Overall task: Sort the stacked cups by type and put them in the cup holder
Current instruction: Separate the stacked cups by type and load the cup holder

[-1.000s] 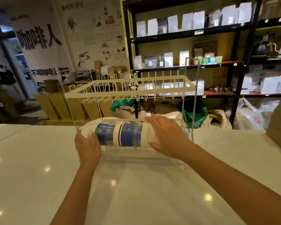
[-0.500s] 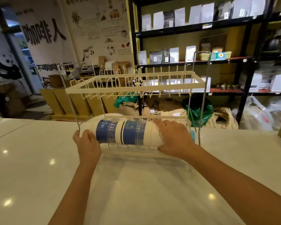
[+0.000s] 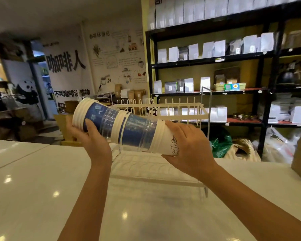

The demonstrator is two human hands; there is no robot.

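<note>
Both hands held the cup stack [image 3: 127, 129] sideways above the cup holder [image 3: 163, 164]; left hand [image 3: 92, 138] fingers curled round its rims; right hand [image 3: 188, 150] fingers wrapped its base.

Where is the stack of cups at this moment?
In the head view, the stack of cups is held in the air between the left hand and right hand, in front of the white rack.
</note>
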